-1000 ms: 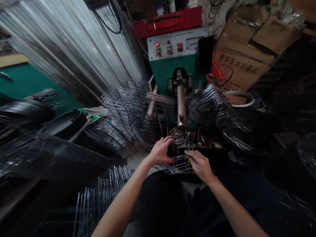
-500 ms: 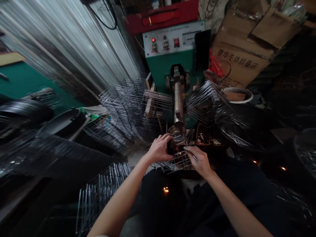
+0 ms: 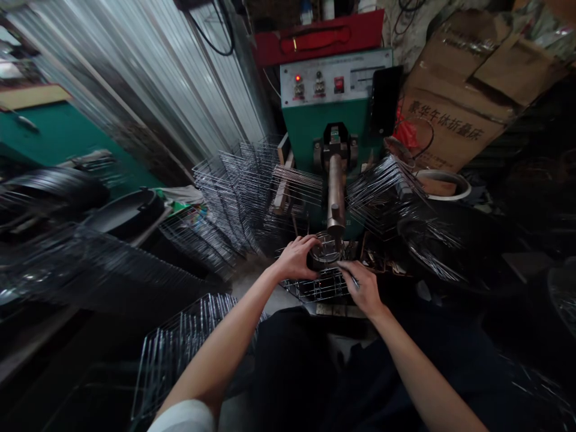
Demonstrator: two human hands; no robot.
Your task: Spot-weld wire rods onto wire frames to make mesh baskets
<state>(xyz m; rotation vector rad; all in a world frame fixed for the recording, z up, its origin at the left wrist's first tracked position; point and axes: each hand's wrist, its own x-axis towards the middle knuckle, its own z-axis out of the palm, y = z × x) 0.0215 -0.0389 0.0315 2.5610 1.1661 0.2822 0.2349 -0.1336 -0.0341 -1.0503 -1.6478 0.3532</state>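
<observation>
wire basket (image 3: 317,289) has shifted under the welder arm (image 3: 336,192), left hand (image 3: 297,259) gripping its edge, right hand (image 3: 365,291) pinching its rim.

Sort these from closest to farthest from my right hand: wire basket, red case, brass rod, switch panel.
1. wire basket, against the right hand.
2. brass rod, just ahead.
3. switch panel, higher up.
4. red case, on top.

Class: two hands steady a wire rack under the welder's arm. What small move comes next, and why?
Probably nudge the wire rack so another wire crossing sits under the electrode tip: left hand and right hand both hold it there, and no sparks show.
</observation>
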